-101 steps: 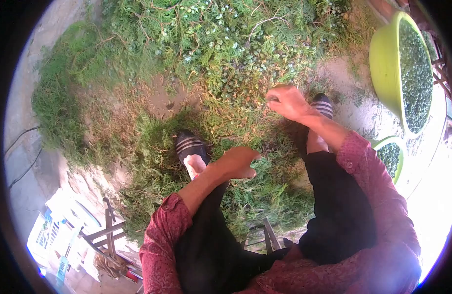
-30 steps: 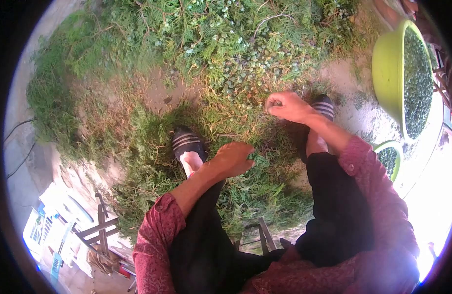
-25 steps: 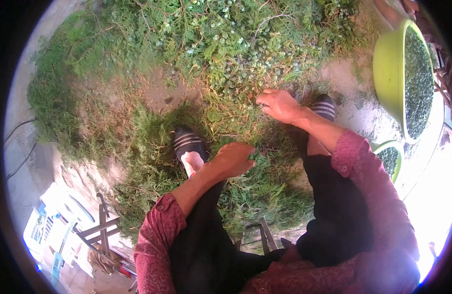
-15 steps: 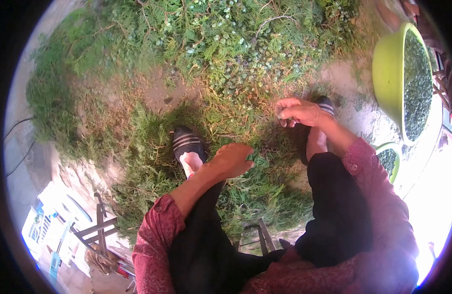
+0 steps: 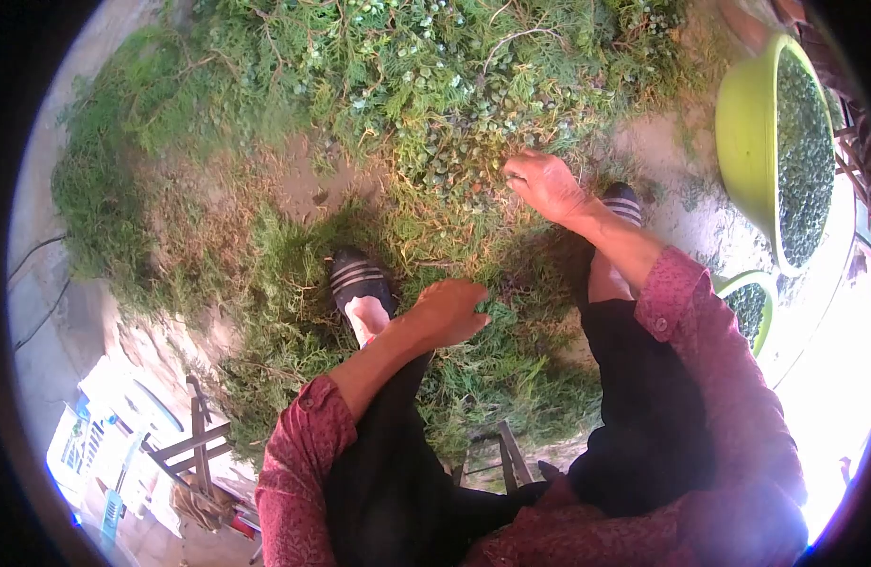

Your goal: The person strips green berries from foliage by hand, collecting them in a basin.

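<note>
My left hand hangs curled over green conifer sprigs between my feet. Its fingers are bent inward; a bit of green shows at the fingertips, but what they hold is hidden. Farther forward, my right hand is closed, thumb and fingers pinched together, just above a patch of small green cones and yellowish litter. I cannot see what lies in that pinch. Beyond both hands spreads a heap of leafy conifer branches with pale green cones.
A lime-green basin full of small green cones stands at the right, with a smaller green-rimmed container nearer me. A folding stool is at the lower left. A person's arm shows at the upper right.
My right hand has moved forward and slightly left, from near my right shoe toward the small cones. My left hand has stayed almost in place.
</note>
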{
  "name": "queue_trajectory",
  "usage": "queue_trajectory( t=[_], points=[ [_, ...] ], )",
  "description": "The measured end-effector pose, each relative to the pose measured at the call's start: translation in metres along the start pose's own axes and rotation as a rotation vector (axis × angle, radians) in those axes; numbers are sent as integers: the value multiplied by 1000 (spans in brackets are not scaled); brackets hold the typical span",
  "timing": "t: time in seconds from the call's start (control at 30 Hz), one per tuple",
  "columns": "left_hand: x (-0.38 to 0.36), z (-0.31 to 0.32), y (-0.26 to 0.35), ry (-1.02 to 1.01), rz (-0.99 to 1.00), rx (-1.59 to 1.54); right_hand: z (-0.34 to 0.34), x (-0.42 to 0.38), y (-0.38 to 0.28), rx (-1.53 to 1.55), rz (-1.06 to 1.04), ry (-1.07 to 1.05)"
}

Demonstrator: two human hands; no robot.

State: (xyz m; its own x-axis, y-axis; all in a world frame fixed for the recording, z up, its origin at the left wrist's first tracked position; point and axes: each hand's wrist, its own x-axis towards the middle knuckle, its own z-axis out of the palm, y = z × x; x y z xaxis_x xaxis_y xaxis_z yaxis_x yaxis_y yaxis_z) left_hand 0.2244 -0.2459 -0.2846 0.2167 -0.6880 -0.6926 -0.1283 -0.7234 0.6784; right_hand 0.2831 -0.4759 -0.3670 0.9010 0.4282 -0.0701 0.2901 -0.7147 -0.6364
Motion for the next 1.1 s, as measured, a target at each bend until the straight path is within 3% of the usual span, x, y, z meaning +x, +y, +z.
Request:
queue_trajectory(
  t=[0.07,0.1,0.17,0.27,0.3,0.33,0.4,0.43,0.57,0.63,0.67,0.73,0.77,0.8,0.87,0.9,0.93,1.0,1.1],
  points=[
    [0,-1,1,-49,-36,28,-2,-5,0,295,226,22],
    [-1,-1,0,-45,-36,25,-8,-7,1,293,223,19],
    [-2,-2,-2,-40,-37,18,-28,-9,1,972,779,-263],
    [0,1,-2,-50,-46,27,-38,-1,-7,886,697,-207],
    [0,2,-2,-51,-46,29,-36,6,-13,664,593,-142],
    [-1,3,-2,-39,-31,26,-27,11,-10,667,594,-139],
    [-3,2,-3,-29,-20,25,-10,20,-5,304,111,72],
    [-4,1,-2,-24,-30,7,-12,23,-8,202,109,-9],
    [-3,0,-2,-33,-46,-2,-7,25,-8,40,11,-14],
    [-4,1,-2,-23,-40,-1,-20,29,-15,454,560,-227],
    [-4,1,-2,-10,-34,1,-26,24,-11,452,560,-228],
    [-3,2,-5,-11,-38,5,-43,12,-1,1429,819,-341],
    [-3,4,-6,-18,-43,11,-48,10,-3,1533,741,-362],
    [-2,5,-6,-18,-42,7,-51,14,-8,1531,744,-365],
    [-1,5,-6,-48,-36,28,-45,29,-25,1167,752,-327],
    [-3,5,-6,-52,-39,34,-41,35,-27,932,658,-354],
    [-4,5,-5,-37,-26,25,-31,37,-26,937,656,-349],
    [-4,5,-6,-19,-11,17,-7,38,-22,192,171,-159],
    [-3,7,-6,-10,-29,-3,5,35,-25,-14,94,-116]
  ],
)
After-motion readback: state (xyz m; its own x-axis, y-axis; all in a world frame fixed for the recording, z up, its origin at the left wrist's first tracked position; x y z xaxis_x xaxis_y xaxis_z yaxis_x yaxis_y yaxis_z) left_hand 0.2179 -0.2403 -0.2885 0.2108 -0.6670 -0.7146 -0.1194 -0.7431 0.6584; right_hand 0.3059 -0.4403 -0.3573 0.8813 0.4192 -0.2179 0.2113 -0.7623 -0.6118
